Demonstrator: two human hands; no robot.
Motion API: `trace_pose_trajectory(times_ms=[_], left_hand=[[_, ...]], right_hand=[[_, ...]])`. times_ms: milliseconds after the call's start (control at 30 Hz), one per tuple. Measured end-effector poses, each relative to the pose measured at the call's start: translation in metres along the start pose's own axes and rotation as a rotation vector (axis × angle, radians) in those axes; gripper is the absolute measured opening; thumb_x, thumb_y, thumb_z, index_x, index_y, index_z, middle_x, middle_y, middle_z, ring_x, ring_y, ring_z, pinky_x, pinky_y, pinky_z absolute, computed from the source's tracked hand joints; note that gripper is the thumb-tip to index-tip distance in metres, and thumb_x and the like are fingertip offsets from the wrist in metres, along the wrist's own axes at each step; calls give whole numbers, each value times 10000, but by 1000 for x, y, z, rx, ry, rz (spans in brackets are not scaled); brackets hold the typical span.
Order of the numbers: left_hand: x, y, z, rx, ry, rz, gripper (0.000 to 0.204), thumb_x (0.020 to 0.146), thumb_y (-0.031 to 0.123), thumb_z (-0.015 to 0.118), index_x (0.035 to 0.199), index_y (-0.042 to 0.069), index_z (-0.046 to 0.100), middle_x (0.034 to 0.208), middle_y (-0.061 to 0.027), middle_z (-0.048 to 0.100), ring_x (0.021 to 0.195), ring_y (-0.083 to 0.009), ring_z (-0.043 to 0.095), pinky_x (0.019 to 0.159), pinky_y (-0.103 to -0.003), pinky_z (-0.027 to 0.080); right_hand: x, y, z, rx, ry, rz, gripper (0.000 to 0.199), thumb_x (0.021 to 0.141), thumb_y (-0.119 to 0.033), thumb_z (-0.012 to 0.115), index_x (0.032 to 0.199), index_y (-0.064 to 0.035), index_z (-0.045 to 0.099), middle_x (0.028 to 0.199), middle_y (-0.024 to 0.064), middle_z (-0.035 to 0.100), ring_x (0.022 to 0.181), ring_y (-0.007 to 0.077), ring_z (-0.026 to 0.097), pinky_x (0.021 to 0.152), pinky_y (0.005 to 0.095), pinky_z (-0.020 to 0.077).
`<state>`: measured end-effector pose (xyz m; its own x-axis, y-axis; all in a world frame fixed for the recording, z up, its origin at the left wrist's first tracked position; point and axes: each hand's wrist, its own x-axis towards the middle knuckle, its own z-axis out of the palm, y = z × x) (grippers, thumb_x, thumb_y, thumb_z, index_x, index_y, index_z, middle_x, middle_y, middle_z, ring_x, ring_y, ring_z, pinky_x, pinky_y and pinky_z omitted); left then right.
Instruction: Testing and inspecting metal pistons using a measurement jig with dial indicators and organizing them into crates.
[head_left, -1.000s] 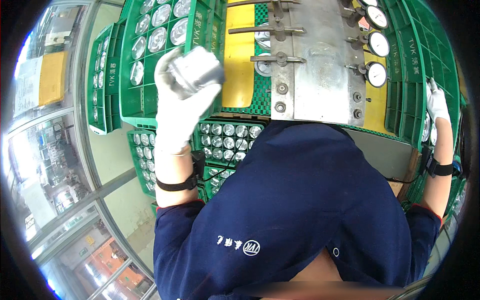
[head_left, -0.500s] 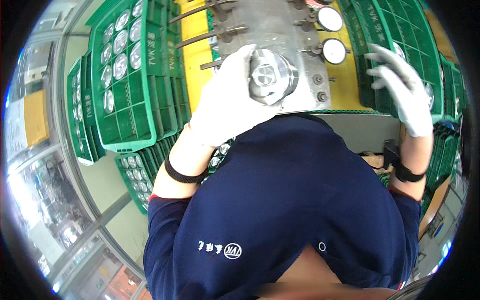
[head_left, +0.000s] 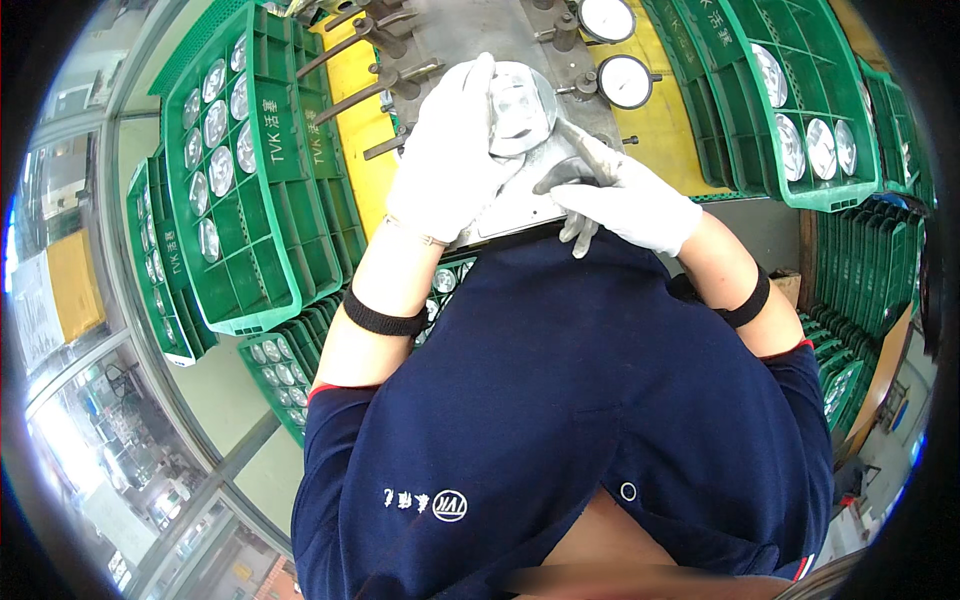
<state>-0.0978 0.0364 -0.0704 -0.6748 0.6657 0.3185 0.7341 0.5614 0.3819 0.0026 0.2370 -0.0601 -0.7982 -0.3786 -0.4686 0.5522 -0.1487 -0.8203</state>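
Note:
A shiny metal piston (head_left: 522, 105) is gripped in my left hand (head_left: 445, 150), which wears a white glove and wraps its left side. The piston is over the metal plate of a bench fixture (head_left: 470, 35); whether it rests on the plate cannot be seen. Just below and right of it is my gloved right hand (head_left: 645, 200), fingers apart, the upper ones reaching close to the piston's edge. Between those fingers lies a dark grey patch that I cannot make out. Two round dial gauges, one upper (head_left: 607, 18) and one lower (head_left: 625, 82), stand right of the plate.
Metal rods on posts (head_left: 385, 75) line the plate's left side. Green crates (head_left: 290, 215) with pistons stand at the left, more green crates (head_left: 830, 110) with several pistons at the right. A yellow surface (head_left: 680, 140) lies under the fixture. Stacked green trays (head_left: 865, 265) stand lower right.
My right hand has moved left from the right-hand crate to beside the piston. The piston, still in my left hand, has turned so its round face shows differently. The whole view has shifted slightly.

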Motion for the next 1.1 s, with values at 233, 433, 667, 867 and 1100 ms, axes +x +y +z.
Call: trace_pose_trajectory(times_ms=[233, 433, 667, 867, 1100], left_hand=[[7, -9, 6, -79, 31, -15, 865, 709, 192, 809, 1443, 3, 393, 1349, -222, 495, 1266, -381, 491, 1082, -433, 419], [7, -12, 9, -91, 30, -15, 870, 708, 189, 812, 1447, 10, 391, 1357, -220, 488, 1285, -384, 474, 1093, -431, 410], [8, -15, 9, -73, 38, -25, 875, 710, 179, 811, 1456, 17, 384, 1369, -228, 475, 1288, -386, 466, 1098, -432, 404], [2, 10, -26, -232, 88, 29, 940, 611, 281, 886, 1414, 29, 468, 1267, -209, 591, 1161, -353, 603, 997, -420, 495], [-6, -2, -125, 21, -52, -52, 577, 789, 224, 763, 1313, 58, 589, 1216, -157, 663, 1125, -292, 647, 978, -385, 505]], right_hand=[[8, 6, 2, 13, 62, -31, 916, 942, -158, 646, 1595, -117, 5, 1178, 179, 611, 685, 188, 660, 590, 311, 603], [9, 6, 0, 37, 73, -32, 914, 937, -148, 650, 1597, -126, 18, 1126, 189, 630, 656, 180, 657, 561, 309, 596], [13, 2, 4, 26, 103, -29, 930, 921, -163, 677, 1598, -129, 40, 1083, 185, 650, 633, 193, 659, 563, 319, 602], [9, -3, -1, -162, 139, -170, 889, 893, -188, 717, 1582, -85, 166, 1133, 136, 649, 824, 172, 669, 710, 308, 579], [-29, -8, -34, 396, -52, -397, 674, 905, -487, 530, 1411, -44, 486, 1357, 157, 576, 1245, 264, 568, 1020, 420, 479]])
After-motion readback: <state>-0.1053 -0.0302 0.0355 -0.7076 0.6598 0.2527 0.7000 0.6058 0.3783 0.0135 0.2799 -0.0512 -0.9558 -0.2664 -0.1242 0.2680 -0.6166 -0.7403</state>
